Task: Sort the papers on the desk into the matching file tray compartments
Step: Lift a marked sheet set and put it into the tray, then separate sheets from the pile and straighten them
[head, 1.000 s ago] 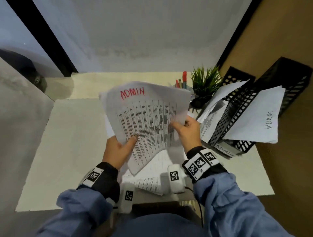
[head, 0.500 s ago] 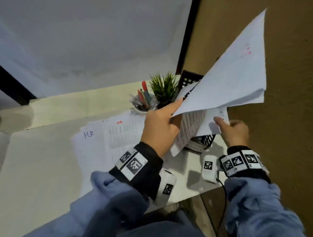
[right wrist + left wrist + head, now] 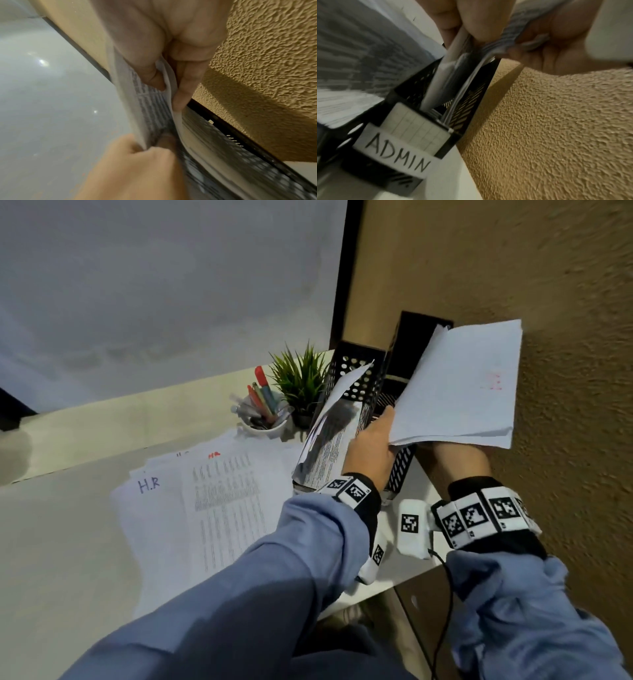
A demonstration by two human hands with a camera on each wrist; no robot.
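Observation:
The ADMIN papers [image 3: 459, 392], white sheets with faint red writing showing through, stand tilted over the rightmost compartment of the black mesh file tray [image 3: 419, 337]. My left hand [image 3: 371, 450] grips their lower left edge. My right hand [image 3: 459, 460] holds them from below, its fingers hidden under the sheets. In the left wrist view the sheets [image 3: 436, 81] reach down into the compartment with the ADMIN label [image 3: 393, 152]. In the right wrist view my right hand [image 3: 169, 83] pinches the printed sheets [image 3: 149, 115] between thumb and finger.
Several papers lie on the desk at the left, one marked H.R [image 3: 150, 484], with a printed sheet [image 3: 226, 494] on top. Another printed sheet [image 3: 329, 440] stands in the neighbouring compartment. A pen cup [image 3: 263, 416] and a small plant [image 3: 301, 381] stand behind. A textured brown wall [image 3: 565, 337] is right beside the tray.
Both hands carried the ADMIN papers from in front of me to the right and lowered them into the tray's right compartment. My view swung right with them.

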